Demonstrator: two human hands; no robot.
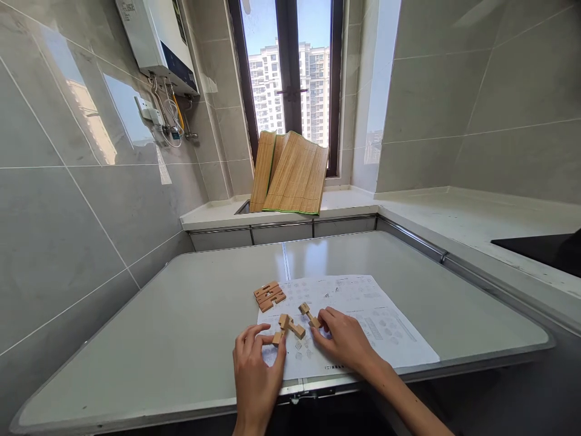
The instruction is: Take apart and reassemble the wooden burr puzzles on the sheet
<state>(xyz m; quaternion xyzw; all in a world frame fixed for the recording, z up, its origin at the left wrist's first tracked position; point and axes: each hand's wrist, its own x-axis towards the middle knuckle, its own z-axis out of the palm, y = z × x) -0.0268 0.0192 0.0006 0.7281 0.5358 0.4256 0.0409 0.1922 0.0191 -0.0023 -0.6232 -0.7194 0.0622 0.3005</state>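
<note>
My left hand [258, 363] pinches one end of a light wooden piece cluster [290, 325] between thumb and index finger, near the front edge of the paper. My right hand [341, 336] holds the near end of a notched light wooden piece [309, 314], just right of that cluster. Behind my left hand, darker reddish-brown wooden pieces [269, 295] lie side by side at the left corner of the printed sheet [399, 348]. Small diagrams and text cover the sheet, too small to read.
The pale folding table [172, 339] has a seam down its middle. Beyond its back edge is a white counter [349, 198] with a folded bamboo mat [297, 172]. A black surface [540, 251] lies on the right counter.
</note>
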